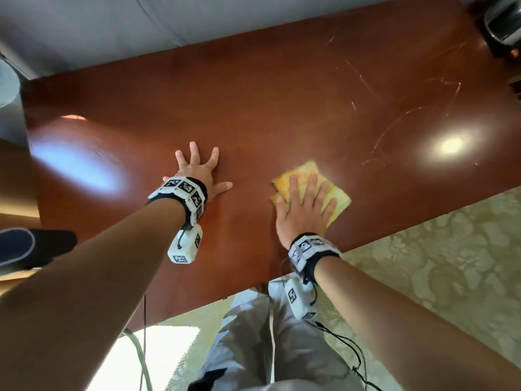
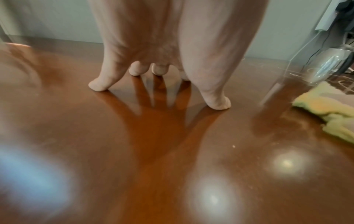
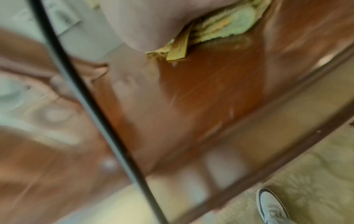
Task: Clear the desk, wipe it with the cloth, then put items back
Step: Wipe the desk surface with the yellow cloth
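While the left hand [image 1: 197,173] is bracing on the bare wood with its fingers spread wide, the right hand [image 1: 303,207] is lying flat on the yellow cloth [image 1: 337,197], fingers straight and pressing it down onto the desk [image 1: 282,103]. The cloth is sitting folded near the front edge of the desk, right of centre, with its far corners sticking out past the fingertips. From the left wrist, the fingertips [image 2: 99,86] are touching the glossy surface and mirroring in it, the palm arched off the wood, and the cloth [image 2: 329,112] is lying off to the right, well apart from that hand. From the right wrist the picture is smearing badly, yet the cloth [image 3: 235,24] is showing bunched under the heel of the hand [image 3: 145,22], a small tan label [image 3: 178,48] poking out from it onto the wood. Pale scratches [image 1: 400,119] are curling across the far right of the desktop, and bright light patches are glaring off the polish. A shiny dark object [image 1: 501,21] is sitting at the far right corner, too blurred to name. Below the desk edge, patterned carpet [image 1: 451,255] is showing, and a grey shoe [image 3: 272,207] is standing on it.
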Demonstrator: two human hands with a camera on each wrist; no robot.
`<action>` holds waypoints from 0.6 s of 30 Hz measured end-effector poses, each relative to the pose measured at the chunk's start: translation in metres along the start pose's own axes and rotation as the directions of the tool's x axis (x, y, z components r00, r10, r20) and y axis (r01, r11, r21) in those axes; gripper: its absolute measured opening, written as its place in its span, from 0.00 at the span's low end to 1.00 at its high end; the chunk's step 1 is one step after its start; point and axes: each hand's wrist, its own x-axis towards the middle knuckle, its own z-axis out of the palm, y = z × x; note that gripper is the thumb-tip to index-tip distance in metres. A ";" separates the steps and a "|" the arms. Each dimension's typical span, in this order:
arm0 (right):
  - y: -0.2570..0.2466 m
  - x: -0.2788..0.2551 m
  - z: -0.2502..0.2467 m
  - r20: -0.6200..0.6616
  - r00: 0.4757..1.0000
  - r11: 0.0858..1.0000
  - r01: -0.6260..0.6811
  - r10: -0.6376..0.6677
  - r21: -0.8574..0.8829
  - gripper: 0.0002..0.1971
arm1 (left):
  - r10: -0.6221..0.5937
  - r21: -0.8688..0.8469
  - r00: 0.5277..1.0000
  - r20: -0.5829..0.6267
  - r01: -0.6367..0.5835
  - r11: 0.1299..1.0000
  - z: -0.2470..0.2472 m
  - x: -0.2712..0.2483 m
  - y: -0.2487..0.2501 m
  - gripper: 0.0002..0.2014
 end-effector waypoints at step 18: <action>0.079 0.036 -0.025 0.046 0.998 0.992 0.042 -0.037 -0.118 0.32 | 0.003 0.028 1.000 -0.022 -0.003 1.000 0.001 -0.004 0.000 0.46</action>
